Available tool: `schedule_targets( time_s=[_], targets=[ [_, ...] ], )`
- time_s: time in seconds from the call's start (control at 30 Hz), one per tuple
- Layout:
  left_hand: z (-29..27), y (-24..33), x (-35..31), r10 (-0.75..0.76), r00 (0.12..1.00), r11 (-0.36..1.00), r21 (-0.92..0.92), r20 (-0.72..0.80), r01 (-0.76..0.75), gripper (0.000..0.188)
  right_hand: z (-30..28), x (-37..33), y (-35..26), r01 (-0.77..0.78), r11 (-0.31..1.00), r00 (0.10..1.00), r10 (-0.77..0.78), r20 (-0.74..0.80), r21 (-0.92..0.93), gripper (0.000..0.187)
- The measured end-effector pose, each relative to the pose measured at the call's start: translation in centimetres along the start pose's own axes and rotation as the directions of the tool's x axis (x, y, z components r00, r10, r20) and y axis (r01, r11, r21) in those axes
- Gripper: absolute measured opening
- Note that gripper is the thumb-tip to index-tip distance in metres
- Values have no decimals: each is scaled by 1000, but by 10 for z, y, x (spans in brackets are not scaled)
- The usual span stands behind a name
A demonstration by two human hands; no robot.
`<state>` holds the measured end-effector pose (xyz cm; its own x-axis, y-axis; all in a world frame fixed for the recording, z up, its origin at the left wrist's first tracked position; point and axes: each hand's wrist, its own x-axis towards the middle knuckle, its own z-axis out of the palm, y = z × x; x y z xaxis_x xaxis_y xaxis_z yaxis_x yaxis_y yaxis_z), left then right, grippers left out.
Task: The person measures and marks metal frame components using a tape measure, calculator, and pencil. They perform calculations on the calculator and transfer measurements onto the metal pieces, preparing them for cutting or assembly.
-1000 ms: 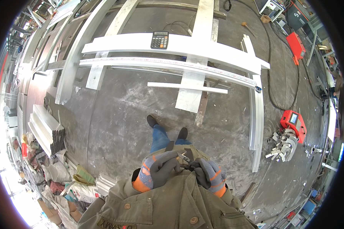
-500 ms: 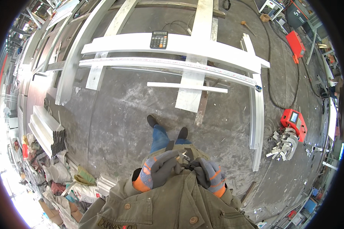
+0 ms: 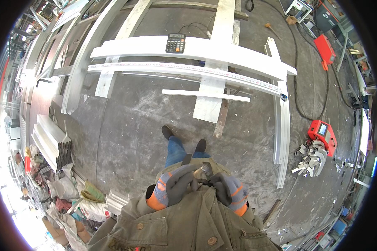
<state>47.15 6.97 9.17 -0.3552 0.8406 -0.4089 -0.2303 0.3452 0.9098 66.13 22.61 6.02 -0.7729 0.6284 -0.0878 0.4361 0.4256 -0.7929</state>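
In front of my waist, my left hand (image 3: pixel 181 184) wears a grey work glove with an orange cuff, its fingers curled in and closed. Facing it, my right hand (image 3: pixel 225 189) is gloved the same way and also closed. Between them a small dark piece (image 3: pixel 203 182) shows at the front edge of my olive jacket (image 3: pixel 184 217); what each hand pinches is mostly hidden. A small shiny bit lies just above it, too small to name. Away from my hands, a black calculator (image 3: pixel 175 43) rests on a white beam (image 3: pixel 146 46).
An extended tape measure (image 3: pixel 180 68) lies along a white bar beyond my feet. A short white strip (image 3: pixel 205 95) crosses a flat board. Long profiles (image 3: pixel 281 138) lie at right, near a red machine (image 3: pixel 322 133) and metal offcuts. Stacked profiles (image 3: pixel 50 144) and sacks are left.
My hands stay at the jacket front with only a slight shift of the fingers. The small shiny bit between them looks different. The whole scene has shifted very slightly in view.
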Motion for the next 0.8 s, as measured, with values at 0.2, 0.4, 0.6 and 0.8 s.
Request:
schedule_targets(
  time_s=[0.2, 0.4, 0.6, 0.8],
  targets=[
    [0, -5, -1, 109, 994, 986, -130, 24, -105, 37, -8, 8, 1, 15, 999, 983, -21, -181, -38, 22],
    [5, -2, 2, 2, 1000, 989, -147, 8, -1, 38, 2, -4, -8, 241, 970, 969, -238, 67, -28, 32],
    [-2, 0, -1, 89, 996, 996, -5, -6, -89, 38, -9, 10, -1, -292, 950, 941, 264, -211, -114, 20],
    [6, -2, 5, 97, 995, 980, -172, -31, -101, 36, 3, -4, 0, 147, 987, 989, -145, 36, -59, 23]
  ],
)
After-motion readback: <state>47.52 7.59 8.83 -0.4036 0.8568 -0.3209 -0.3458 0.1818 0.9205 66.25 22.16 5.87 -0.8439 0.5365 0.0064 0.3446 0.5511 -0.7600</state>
